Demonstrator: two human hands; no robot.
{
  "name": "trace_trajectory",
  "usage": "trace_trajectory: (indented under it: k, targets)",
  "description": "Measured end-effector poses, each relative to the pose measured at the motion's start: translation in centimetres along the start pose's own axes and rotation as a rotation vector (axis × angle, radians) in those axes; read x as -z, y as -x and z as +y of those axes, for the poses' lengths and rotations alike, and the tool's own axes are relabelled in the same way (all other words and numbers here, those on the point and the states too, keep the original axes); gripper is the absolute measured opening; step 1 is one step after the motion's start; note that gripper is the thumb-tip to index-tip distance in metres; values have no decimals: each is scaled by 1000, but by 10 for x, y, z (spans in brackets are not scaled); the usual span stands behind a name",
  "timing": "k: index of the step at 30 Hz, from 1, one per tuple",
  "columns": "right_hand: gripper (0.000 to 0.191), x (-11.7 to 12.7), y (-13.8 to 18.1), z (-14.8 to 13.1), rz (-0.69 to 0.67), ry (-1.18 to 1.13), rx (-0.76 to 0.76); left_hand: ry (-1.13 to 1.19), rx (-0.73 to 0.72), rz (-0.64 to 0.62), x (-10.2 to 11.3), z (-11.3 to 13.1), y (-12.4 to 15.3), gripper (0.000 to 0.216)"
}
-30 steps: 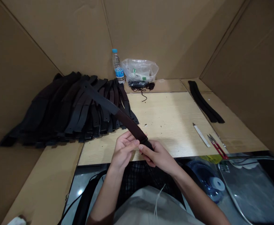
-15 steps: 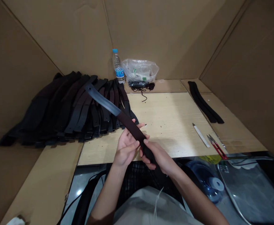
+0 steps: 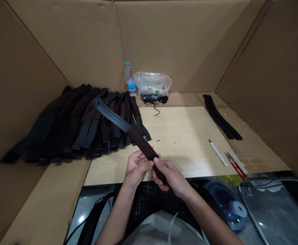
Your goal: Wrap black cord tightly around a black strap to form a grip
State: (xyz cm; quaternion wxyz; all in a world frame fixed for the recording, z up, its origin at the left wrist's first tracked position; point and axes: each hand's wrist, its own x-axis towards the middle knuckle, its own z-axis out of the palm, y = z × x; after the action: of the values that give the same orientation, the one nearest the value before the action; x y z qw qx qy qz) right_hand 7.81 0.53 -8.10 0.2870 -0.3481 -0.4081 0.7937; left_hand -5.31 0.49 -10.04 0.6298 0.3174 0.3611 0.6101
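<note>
A long curved dark strap [image 3: 141, 143] slants across the front of the table, its shiny grey-black end with a small hole pointing up and left. My left hand [image 3: 137, 166] supports it from below, thumb at its edge and fingers behind. Wrapped round its lower part, my right hand [image 3: 168, 175] presses its thumb on top beside the left thumb. The lowest end of the strap is hidden by the right hand and dark clothing. Many similar dark straps lie in an overlapping pile [image 3: 75, 122] at the left, behind the held strap's tip.
Two dark strips [image 3: 221, 117] lie at the right. Nearer me are a white-handled pointed tool [image 3: 218, 153] and red thread snips [image 3: 237, 166]. A water bottle [image 3: 130, 81], a plastic bag [image 3: 152, 83] and dark cord [image 3: 156, 101] stand by the back cardboard wall [image 3: 184, 44].
The camera view has tilted up slightly, so the table appears lower. Both hands keep hold of the strap, and the left fingers show less beyond its edge.
</note>
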Motion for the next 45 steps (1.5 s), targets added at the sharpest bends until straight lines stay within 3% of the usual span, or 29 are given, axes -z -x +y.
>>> trace_trajectory:
  k: [11, 16, 20, 23, 28, 38, 45]
  targets:
    - [61, -2, -4, 1, -230, -236, -238, 256, -4, -142, 0, -6, -1, 43]
    - [62, -7, -5, 0, -40, -81, -52, 128, -2, -82, -6, 4, 1, 46]
    - [63, -8, -8, 4, 84, 80, 53, -50, -85, 65, -8, 13, 1, 43]
    - [59, -8, -9, 6, 147, 210, 124, -124, -49, 152, -8, 17, 2, 33]
    - [48, -4, -9, 2, 165, 318, 114, -121, 5, 133, -11, 23, 2, 32]
    - [62, -3, -15, -3, 10, 97, 63, -32, -46, 118, -24, 20, -2, 29]
    - [55, -6, -10, 0, -47, -111, -77, 152, -12, 144, -29, 5, 0, 45]
